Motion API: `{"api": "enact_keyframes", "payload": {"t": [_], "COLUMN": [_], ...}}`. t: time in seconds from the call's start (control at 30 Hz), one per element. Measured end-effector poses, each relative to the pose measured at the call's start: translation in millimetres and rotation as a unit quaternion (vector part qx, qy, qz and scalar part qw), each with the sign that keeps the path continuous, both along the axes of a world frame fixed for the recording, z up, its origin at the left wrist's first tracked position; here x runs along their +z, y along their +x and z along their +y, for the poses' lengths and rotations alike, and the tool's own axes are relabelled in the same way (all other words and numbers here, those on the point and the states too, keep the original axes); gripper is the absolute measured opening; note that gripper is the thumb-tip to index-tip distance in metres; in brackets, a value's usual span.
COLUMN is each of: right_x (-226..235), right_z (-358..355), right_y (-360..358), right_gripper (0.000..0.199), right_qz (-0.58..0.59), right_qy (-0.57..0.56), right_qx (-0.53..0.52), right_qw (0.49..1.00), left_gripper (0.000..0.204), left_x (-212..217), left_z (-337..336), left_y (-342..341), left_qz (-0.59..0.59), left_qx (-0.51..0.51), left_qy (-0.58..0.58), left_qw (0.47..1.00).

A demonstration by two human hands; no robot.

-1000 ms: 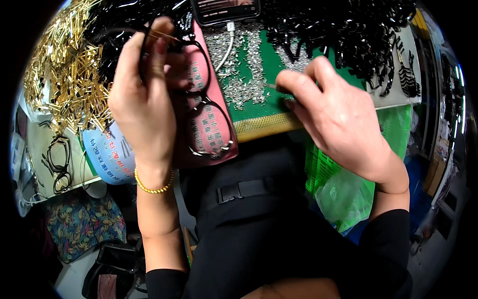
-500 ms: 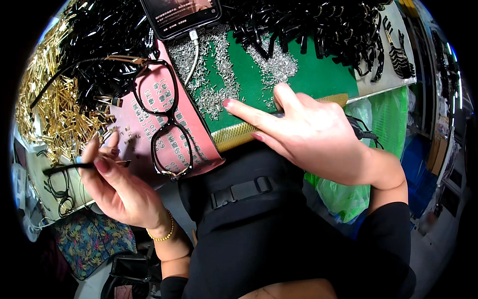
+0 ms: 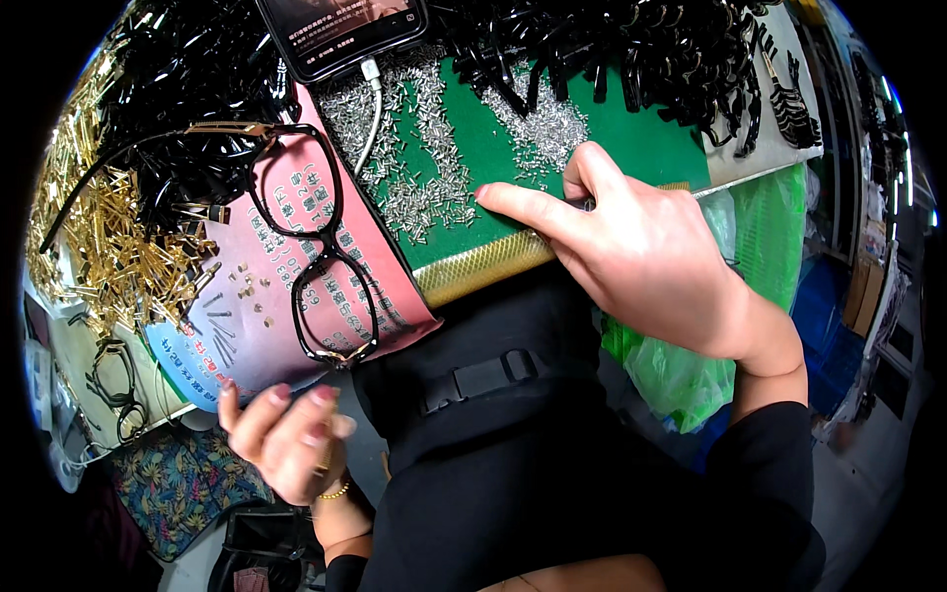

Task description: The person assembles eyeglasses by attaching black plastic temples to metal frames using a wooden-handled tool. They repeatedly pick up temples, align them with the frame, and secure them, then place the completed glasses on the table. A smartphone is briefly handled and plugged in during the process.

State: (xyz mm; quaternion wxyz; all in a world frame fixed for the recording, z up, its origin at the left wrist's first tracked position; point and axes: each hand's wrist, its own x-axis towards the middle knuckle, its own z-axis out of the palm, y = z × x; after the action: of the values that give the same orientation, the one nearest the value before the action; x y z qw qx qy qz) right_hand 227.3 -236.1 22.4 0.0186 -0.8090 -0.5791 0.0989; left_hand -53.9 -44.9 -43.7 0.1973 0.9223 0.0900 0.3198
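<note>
My left hand [image 3: 281, 444] is low on the left, off the table's near edge, fingers curled and blurred. A thin gold-brown piece [image 3: 327, 434] shows at its fingers, too smeared to name. My right hand [image 3: 651, 247] reaches over the green mat [image 3: 631, 148]. One fingertip touches the edge of a pile of small silver screws [image 3: 424, 202]; another finger is bent. A dark thing is mostly hidden under this hand. Between the hands, a black eyeglass frame [image 3: 330, 237] lies on a pink printed sheet [image 3: 266, 222], one temple [image 3: 138, 143] stretching left.
Gold temple parts [image 3: 118, 247] and black temples [image 3: 187, 79] are heaped at left, more black temples [image 3: 612, 49] at the back. A phone [image 3: 345, 35] with a white cable [image 3: 375, 109] lies at the top. Gold mesh [image 3: 483, 266] edges the mat. Green plastic bags [image 3: 681, 375] hang at right.
My left hand has moved down and right, off the sheet; the black temple piece it held no longer shows clearly. My right hand's stretched finger has shifted slightly right and up.
</note>
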Motion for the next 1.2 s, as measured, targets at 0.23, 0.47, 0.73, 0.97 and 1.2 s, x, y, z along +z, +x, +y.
{"api": "enact_keyframes", "payload": {"t": [0.23,0.47,0.73,0.97,1.2], "right_x": [-0.1,1.4,5.1,-5.8,0.2], "right_z": [0.0,3.6,33.3,40.2,43.5], "right_y": [0.7,-1.8,-26.5,-18.3,-15.0], "right_gripper": [0.048,0.061,0.062,0.065,0.067], "right_qz": [0.03,0.023,0.105,0.106,0.122], "right_qy": [0.001,-0.001,0.041,0.028,-0.016], "right_qx": [0.013,0.047,0.146,0.184,0.184], "right_qw": [0.999,0.999,0.983,0.977,0.975], "left_gripper": [0.027,0.02,0.033,0.031,0.016], "left_x": [-9.0,-1.8,2.9,5.7,8.3], "left_z": [-27.4,-21.6,-17.2,-16.4,-13.6], "left_y": [13.8,48.5,51.8,56.7,67.2], "left_qz": [0.049,0.072,0.046,0.056,0.034], "left_qx": [0.003,0.048,0.005,0.003,-0.045], "left_qy": [-0.043,-0.227,-0.25,-0.206,-0.067], "left_qw": [0.998,0.97,0.967,0.977,0.996]}}
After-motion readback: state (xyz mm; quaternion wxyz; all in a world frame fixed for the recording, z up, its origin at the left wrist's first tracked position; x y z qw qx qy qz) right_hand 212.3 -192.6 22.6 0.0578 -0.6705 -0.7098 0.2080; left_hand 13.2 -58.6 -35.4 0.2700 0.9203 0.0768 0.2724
